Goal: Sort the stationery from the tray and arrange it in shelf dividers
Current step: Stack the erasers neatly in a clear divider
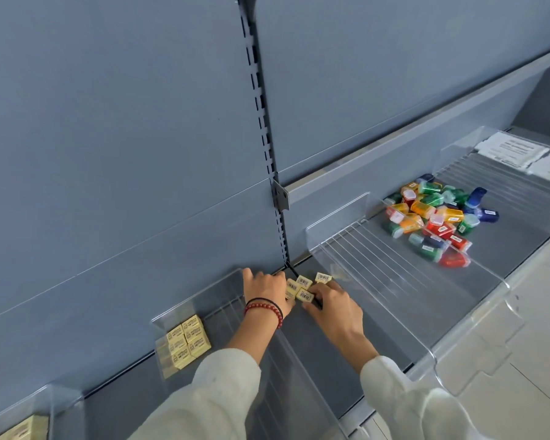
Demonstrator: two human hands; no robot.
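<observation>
– Hands first: where are they?
– Both are at the back of the grey metal shelf (315,344), just below the slotted black upright (267,138). The left hand (264,290) lies knuckles up against a cluster of small pale yellow blocks with barcode labels (304,282). Whether it holds one I cannot tell. The right hand (331,304) has its fingertips curled round the nearest block of that cluster.
– Which bay is the cluster in?
– It lies on the shelf floor between two clear plastic dividers (378,281), close to the rear wall.
– What else is on the shelf?
– One bay to the left stands a neat stack of similar yellow blocks (185,342). Past the right-hand divider lies a loose heap of small coloured plastic boxes (432,220), red, orange, green and blue. Beyond that are flat white paper packets (511,150).
– Anything on the wrists?
– A red bead bracelet (264,309) is on the left one.
</observation>
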